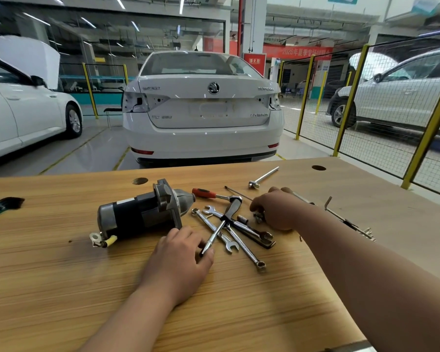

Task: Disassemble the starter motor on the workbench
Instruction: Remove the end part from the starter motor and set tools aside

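The starter motor (pixel 140 212), black with a grey nose housing, lies on its side on the wooden workbench (pixel 61 275), a yellow-sleeved cable lug at its near end. Just right of the motor, my left hand (pixel 181 260) grips the handle end of a chrome ratchet wrench (pixel 222 224) that lies across a pile of spanners. Farther right, my right hand (pixel 274 209) has its fingers curled down over a small metal part (pixel 258 217) on the bench; what the part is stays hidden.
Several combination spanners (pixel 244 242) lie crossed between my hands. A red-handled ratchet (pixel 208 194), a thin rod, a T-bar (pixel 263 177) and long bolts (pixel 348 222) lie behind and right. A brush (pixel 0 205) sits at the left edge. Parked cars stand beyond the bench.
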A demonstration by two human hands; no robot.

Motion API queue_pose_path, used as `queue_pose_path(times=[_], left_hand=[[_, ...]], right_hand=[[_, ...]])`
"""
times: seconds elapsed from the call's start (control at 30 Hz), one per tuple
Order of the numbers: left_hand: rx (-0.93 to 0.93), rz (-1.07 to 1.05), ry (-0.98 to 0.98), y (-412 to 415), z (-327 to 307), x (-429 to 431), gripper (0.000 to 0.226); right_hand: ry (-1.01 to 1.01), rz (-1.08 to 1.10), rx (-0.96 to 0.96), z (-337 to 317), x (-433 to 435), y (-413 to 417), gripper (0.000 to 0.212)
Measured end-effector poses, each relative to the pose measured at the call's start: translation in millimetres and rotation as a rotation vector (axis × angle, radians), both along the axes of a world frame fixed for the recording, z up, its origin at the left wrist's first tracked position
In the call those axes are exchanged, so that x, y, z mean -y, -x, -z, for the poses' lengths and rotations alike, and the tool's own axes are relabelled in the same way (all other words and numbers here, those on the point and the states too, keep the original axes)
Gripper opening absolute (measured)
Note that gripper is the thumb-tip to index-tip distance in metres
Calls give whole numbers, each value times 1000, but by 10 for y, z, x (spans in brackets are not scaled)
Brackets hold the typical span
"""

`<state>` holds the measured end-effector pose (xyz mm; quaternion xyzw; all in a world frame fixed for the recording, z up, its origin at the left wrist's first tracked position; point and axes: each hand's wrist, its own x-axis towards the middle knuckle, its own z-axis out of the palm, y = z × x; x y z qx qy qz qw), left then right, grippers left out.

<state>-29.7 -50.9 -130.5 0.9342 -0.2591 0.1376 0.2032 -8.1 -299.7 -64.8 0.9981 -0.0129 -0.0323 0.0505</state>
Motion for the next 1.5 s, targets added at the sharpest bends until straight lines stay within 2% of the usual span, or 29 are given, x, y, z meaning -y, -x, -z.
queue_pose_path(times=[0.13,0.33,0.6,0.73,0.9,1.03,1.3,1.5], left_hand=[[6,-8,-2,25,-20,1,32],[11,-16,-3,26,-25,11,32],[15,-18,5,12,-14,12,32],[23,-22,0,16,-6,11,33],[38,-27,7,24,7,-1,31],[41,-37,7,38,-8,2,31],[26,-43,-13,37,-12,3,31],[54,-35,-4,55,-63,-23,37]], right_hand=[[44,-18,-1,12,-4,12,47],[70,-67,14,86,74,-21,33],[91,-134,58,95,16,8,33],[65,-94,39,64,-15,26,33],[124,-74,5,20,-87,36,39],[165,-80,41,24,-116,30,34],[124,-99,112,82,-68,29,29],[73,-65,190,108,-91,58,38]])
